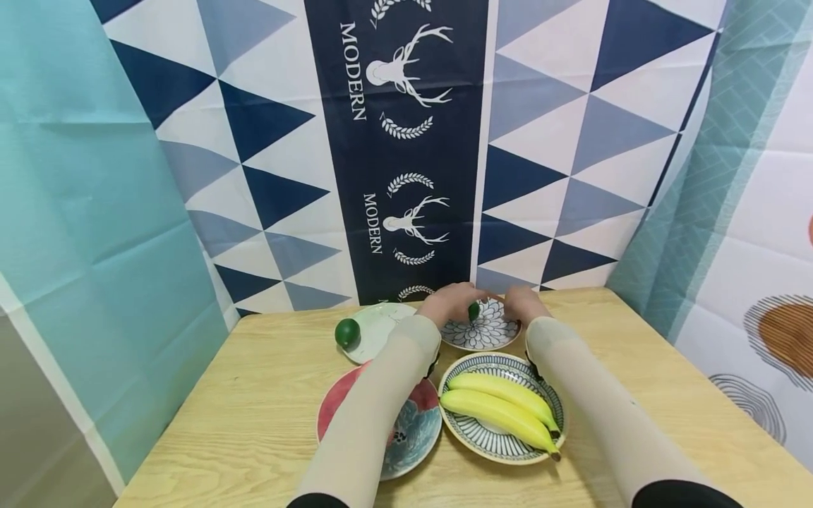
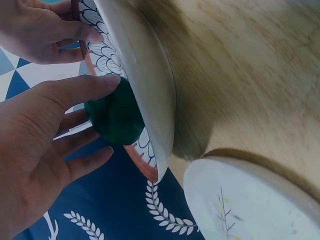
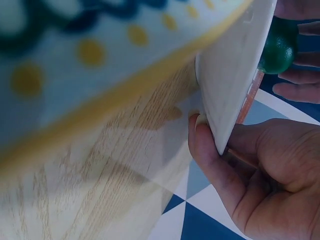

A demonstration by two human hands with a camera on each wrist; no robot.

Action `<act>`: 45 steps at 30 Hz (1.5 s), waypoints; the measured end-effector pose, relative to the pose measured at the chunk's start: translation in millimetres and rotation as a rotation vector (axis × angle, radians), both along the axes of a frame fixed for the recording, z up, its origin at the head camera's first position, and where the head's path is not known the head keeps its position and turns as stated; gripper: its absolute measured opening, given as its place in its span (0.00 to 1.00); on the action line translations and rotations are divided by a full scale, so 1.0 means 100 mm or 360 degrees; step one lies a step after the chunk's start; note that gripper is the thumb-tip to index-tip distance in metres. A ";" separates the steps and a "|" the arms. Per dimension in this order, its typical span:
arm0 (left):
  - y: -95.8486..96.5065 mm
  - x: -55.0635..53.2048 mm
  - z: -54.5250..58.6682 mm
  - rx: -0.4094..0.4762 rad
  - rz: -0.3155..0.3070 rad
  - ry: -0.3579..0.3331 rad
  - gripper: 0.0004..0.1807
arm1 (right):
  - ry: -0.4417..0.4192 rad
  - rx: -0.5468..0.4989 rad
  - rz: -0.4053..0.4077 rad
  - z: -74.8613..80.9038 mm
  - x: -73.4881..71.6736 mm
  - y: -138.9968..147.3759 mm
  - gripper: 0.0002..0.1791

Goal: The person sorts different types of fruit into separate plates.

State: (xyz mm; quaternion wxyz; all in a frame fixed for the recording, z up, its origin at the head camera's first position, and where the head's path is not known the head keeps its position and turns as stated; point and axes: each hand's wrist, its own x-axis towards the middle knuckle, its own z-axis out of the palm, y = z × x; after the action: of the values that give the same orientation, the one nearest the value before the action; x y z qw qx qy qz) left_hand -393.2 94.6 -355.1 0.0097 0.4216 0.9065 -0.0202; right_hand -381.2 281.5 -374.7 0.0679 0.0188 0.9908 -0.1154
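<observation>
My left hand (image 1: 452, 302) holds a dark green lime (image 2: 115, 112) over a flower-patterned plate (image 1: 480, 337) with a brown rim, at the back of the table. The thumb lies on the lime's top, and the other fingers reach behind it. At the plate's right side, my right hand (image 3: 280, 170) pinches the rim, with fingers curled below and above the edge. A second green lime (image 1: 347, 333) sits at the left edge of a pale plate (image 1: 375, 328), partly covered by my left forearm.
Nearer me, two bananas (image 1: 502, 413) lie in a patterned bowl (image 1: 466, 441) with a yellowish rim. Left of it is a red and blue plate (image 1: 413, 448), partly under my left forearm. A patterned curtain (image 1: 406, 155) hangs along the table's back edge.
</observation>
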 end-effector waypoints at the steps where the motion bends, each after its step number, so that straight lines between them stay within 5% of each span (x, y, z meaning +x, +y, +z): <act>1: -0.01 0.02 0.01 -0.0003 0.0004 -0.0004 0.35 | -0.0006 0.0003 0.0000 -0.01 0.00 0.00 0.08; 9: -0.12 0.06 0.11 -0.0065 0.0014 0.0034 0.41 | 0.0012 0.0008 0.0008 -0.01 0.03 0.01 0.10; 19: -0.32 0.05 0.16 -0.0156 0.0048 0.0088 0.36 | 0.0008 -0.0055 -0.0028 -0.07 0.05 0.05 0.08; 29: -0.66 -0.02 0.26 -0.0041 0.0141 -0.0036 0.33 | 0.0054 -0.0002 -0.0001 -0.07 0.09 -0.02 0.09; 36: -0.90 -0.05 0.37 -0.0010 0.0222 -0.0024 0.36 | 0.0069 0.0021 0.0011 -0.02 0.11 -0.01 0.09; 45: -1.22 -0.07 0.35 0.0002 0.0249 -0.0069 0.36 | 0.0032 0.0010 -0.0011 0.01 0.09 -0.03 0.09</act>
State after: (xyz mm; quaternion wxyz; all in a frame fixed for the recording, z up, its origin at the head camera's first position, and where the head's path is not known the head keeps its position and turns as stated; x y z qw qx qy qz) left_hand -400.3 -27.0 -320.3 0.0308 0.3497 0.9363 -0.0096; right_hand -372.1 278.8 -373.9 0.0576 0.0212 0.9917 -0.1128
